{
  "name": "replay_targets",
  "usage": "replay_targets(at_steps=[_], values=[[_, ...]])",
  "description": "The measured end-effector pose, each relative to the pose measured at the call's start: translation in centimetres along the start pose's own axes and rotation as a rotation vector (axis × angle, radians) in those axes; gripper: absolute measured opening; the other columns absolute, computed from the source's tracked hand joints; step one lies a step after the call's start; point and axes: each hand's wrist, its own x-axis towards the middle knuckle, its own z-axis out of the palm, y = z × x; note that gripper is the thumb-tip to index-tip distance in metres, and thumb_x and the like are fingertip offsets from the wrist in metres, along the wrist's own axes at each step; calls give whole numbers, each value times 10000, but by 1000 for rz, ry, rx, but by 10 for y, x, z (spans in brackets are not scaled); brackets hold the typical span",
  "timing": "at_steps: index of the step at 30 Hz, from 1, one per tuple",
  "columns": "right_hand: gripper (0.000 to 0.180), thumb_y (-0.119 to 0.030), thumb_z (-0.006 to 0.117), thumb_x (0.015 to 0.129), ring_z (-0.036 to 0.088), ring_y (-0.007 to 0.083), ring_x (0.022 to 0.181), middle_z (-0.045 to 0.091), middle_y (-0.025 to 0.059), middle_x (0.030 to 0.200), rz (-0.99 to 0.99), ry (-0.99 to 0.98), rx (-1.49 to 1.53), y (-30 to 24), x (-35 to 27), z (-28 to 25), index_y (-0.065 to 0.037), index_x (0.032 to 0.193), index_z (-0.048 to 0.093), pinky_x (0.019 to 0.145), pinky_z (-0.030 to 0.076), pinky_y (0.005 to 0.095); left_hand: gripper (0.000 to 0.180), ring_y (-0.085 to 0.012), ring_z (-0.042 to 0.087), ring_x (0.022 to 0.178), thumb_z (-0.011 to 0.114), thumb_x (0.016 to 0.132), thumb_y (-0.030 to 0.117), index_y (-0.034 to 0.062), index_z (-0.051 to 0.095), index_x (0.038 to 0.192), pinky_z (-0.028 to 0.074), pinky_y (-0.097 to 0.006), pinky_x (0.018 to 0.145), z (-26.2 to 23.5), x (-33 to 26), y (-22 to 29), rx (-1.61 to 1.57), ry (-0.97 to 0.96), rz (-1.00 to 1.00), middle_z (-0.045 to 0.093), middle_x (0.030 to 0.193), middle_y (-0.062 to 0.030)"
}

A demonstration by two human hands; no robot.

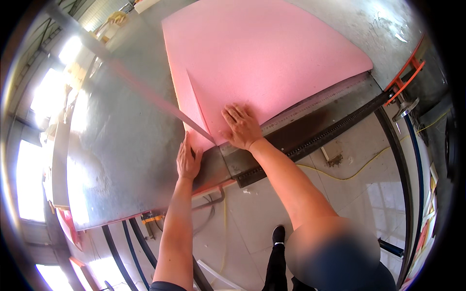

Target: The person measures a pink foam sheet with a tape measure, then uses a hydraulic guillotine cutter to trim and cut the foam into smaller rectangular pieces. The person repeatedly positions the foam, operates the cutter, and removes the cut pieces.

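A large pink foam sheet (262, 58) lies on a grey metal table (126, 160). A narrow slit runs through its left part, splitting off a thin strip along the edge. Where the slit meets the near edge, a long, flat band like a saw blade (145, 94) slants down from the upper left. My right hand (240, 127) rests flat on the foam just right of that band, fingers spread. Against the left side of the strip, my left hand (188, 157) has its fingers stretched out along the edge. Neither hand grips anything.
A black toothed rail (320, 140) runs along the table's near right edge. An orange-red metal frame (405, 82) and a round handwheel (406, 109) stand at the right. Below, a yellow cable (357, 174) crosses the tiled floor. Bright windows line the left.
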Motion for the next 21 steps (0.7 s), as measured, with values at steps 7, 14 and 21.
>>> replay_targets(at_steps=[7, 14, 21], values=[[625, -466, 564, 895, 399, 302, 1370, 502, 123, 1423, -28, 46, -23, 1, 13, -7, -42, 1353, 525, 1150, 261, 511, 762, -392, 478, 1292, 625, 901, 350, 40, 280, 1506, 339, -470, 1131, -9, 12, 6, 16, 3, -10, 494, 1406, -227], [611, -441, 612, 871, 413, 312, 1358, 520, 135, 1399, -25, 32, 6, -7, 21, -18, -31, 1320, 551, 1137, 293, 510, 815, -388, 476, 1294, 651, 877, 361, 28, 261, 1510, 336, -477, 1130, -20, 14, 5, -14, 14, -13, 491, 1409, -228], [605, -425, 629, 859, 435, 318, 1335, 528, 133, 1390, -50, 50, -36, -27, 21, -41, -26, 1310, 560, 1123, 311, 518, 841, -375, 482, 1289, 637, 881, 373, 37, 214, 1525, 321, -462, 1149, -46, 4, 17, 7, 9, 17, 469, 1433, -214]])
